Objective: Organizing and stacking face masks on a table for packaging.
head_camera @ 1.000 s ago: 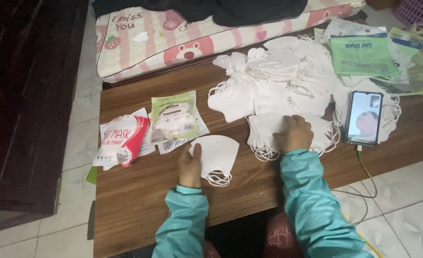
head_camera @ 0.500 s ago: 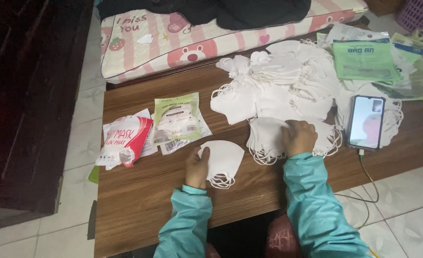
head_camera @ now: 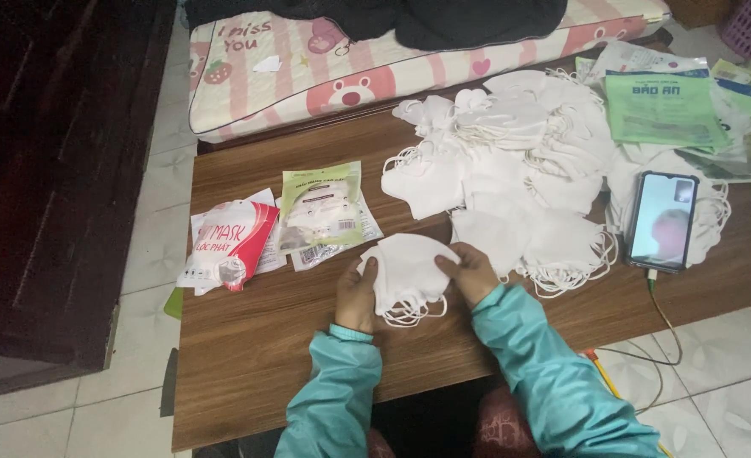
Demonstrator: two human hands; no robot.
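– What are the hands doing?

– The left hand (head_camera: 356,294) grips the left edge of a small stack of white folded fabric face masks (head_camera: 409,270), thumb on top, fingers curled under. The right hand (head_camera: 470,273) pinches the stack's right edge, fingers bent over the top. Both wear teal, slightly shiny sleeves (head_camera: 554,382).

– Where's the stack?

– On the brown wood-grain table (head_camera: 257,356), near the front edge, its thin elastic loops trailing out below in a tangle.

– And around it?

– Just beyond the right hand, a big loose heap of soft white masks (head_camera: 511,161), loops dangling everywhere. Left of the stack, a glossy green-and-clear plastic mask packet (head_camera: 320,203), and further left a red-and-white plastic packet (head_camera: 231,246). To the right, a dark rectangular phone with a lit screen (head_camera: 662,220) lies on the heap's edge, a cable running from it. Flat green printed bags (head_camera: 664,106) sit at the far right corner, and a pink striped padded cushion (head_camera: 308,68) lies behind the table
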